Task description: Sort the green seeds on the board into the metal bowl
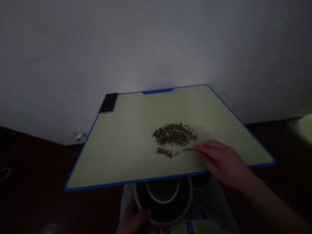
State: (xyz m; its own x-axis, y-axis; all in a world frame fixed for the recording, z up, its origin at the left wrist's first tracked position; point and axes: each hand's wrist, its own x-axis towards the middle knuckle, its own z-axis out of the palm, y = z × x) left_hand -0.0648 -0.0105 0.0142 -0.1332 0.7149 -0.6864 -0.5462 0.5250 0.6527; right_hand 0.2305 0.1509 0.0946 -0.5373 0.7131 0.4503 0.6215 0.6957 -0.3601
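My right hand (pixel 223 162) is closed on a thin, slightly curved metal utensil that looks like a spoon (pixel 188 149), its tip low over the board beside a few loose grains. To the left of that tip lies a small strip of greenish-brown grains (pixel 164 151), with a larger spread-out heap of the same grains (pixel 174 134) behind it. Below the board's near edge, my left hand (pixel 135 216) grips the rim of a round, dark-bodied bowl (pixel 190 198) held at my lap. A pale curved ring shows inside the bowl; its contents are too dark to make out.
The pale board-like tabletop (pixel 117 146) has a blue edge. A phone (pixel 108 103) lies at its back left corner. Behind stands a plain wall (pixel 156 45), with a white plug and cable (pixel 79 136) low on the left. The dark floor (pixel 36 182) shows on both sides.
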